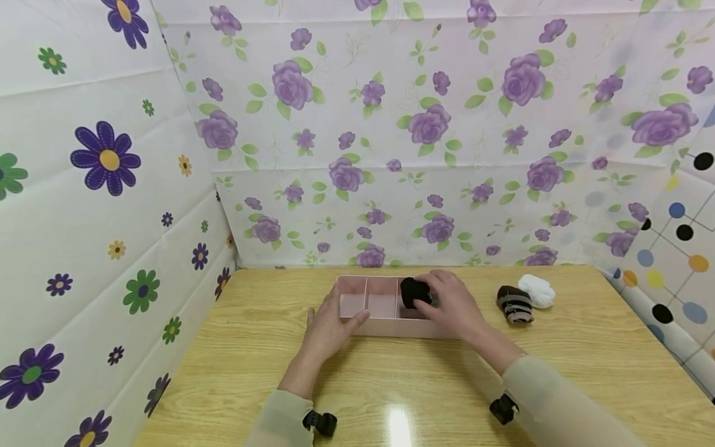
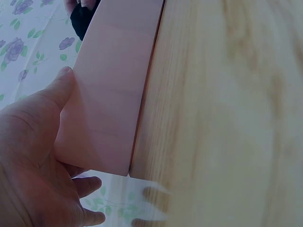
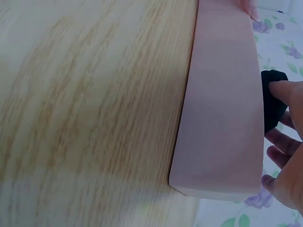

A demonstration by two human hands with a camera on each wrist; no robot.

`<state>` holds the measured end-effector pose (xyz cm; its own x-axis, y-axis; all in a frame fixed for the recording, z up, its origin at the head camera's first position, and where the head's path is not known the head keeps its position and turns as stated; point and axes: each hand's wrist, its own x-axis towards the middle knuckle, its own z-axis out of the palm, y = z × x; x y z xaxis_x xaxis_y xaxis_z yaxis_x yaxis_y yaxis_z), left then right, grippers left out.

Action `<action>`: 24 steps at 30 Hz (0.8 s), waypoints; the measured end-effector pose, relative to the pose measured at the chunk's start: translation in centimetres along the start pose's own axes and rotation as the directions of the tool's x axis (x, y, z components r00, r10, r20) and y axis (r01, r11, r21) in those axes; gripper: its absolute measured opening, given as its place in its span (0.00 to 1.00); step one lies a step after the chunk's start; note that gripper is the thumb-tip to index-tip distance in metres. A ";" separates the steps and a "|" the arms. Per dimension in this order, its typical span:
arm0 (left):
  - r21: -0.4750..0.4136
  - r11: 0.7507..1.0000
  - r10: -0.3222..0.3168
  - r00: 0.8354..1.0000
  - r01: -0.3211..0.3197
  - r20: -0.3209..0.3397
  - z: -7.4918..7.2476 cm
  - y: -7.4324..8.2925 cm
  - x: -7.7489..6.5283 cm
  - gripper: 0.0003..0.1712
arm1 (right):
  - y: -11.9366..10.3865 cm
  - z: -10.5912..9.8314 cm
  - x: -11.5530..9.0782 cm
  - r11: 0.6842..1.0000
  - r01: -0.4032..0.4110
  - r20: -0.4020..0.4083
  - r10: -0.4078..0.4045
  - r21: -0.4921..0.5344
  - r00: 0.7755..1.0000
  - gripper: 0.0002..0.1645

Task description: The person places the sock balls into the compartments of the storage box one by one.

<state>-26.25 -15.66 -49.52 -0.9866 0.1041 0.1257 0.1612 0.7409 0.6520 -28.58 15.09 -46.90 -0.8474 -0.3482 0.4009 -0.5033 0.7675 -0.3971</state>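
A long pink divided box (image 1: 391, 328) lies on the table, several compartments along its length. My left hand (image 1: 325, 332) holds the box's left end, thumb on the front rim and fingers around the end wall; the left wrist view shows this thumb (image 2: 59, 90) at the rim. Over the right part of the box, my right hand (image 1: 452, 304) grips a black rolled-up sock (image 1: 414, 292) between thumb and fingers. The sock is at the rim level of a compartment right of the middle. In the right wrist view, the front wall hides the lower part of the black sock (image 3: 272, 101).
To the right of the box, a striped dark brown and grey rolled sock (image 1: 515, 305) lies against a white rolled sock (image 1: 537, 291). The wooden table (image 1: 268, 372) meets flower-patterned cloth walls (image 1: 335, 217) at the back and sides.
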 end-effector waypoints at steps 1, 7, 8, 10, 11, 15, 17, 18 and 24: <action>0.002 1.000 -0.001 1.000 0.001 0.001 0.0 0.0 0.0 0.66 | 0.0 0.1 0.0 1.000 0.002 0.005 -0.002 -0.005 1.000 0.30; 0.002 1.000 -0.009 1.000 0.009 0.005 -0.1 0.1 0.0 0.65 | 0.1 0.6 0.2 0.999 0.019 -0.009 -0.020 -0.047 1.000 0.30; 0.005 1.000 -0.010 1.000 0.010 0.006 0.0 0.1 0.0 0.65 | 0.1 0.7 0.2 0.998 0.020 -0.011 -0.021 -0.052 1.000 0.30; 0.009 1.000 -0.010 1.000 0.010 0.006 0.0 0.1 0.0 0.65 | 0.2 0.9 0.2 0.998 0.018 -0.005 -0.018 -0.060 1.000 0.30; 0.010 1.000 -0.009 1.000 0.009 0.006 0.0 0.1 0.0 0.66 | 0.2 0.9 0.2 0.998 0.020 0.000 -0.020 -0.064 1.000 0.30; 0.012 1.000 -0.006 1.000 0.005 0.009 0.0 0.1 0.0 0.66 | 0.2 0.8 0.1 0.998 0.026 0.035 -0.024 -0.062 0.999 0.33; 0.007 1.000 -0.003 1.000 0.003 0.009 0.0 0.1 0.0 0.66 | 0.2 0.6 0.0 0.998 0.028 0.046 -0.026 -0.052 0.999 0.35; 0.008 1.000 -0.002 1.000 0.002 0.008 0.0 0.0 0.0 0.65 | 0.2 0.5 0.0 0.999 0.029 0.050 -0.026 -0.046 0.998 0.35; 0.002 1.000 -0.002 1.000 0.002 0.009 0.0 0.0 0.0 0.65 | 0.3 -0.3 -0.2 0.999 0.034 0.048 -0.033 -0.026 0.998 0.38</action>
<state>-26.26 -15.70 -49.53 -0.9871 0.1088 0.1177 0.1594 0.7421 0.6511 -28.49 15.54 -46.91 -0.8374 -0.3985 0.3741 -0.5274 0.7689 -0.3614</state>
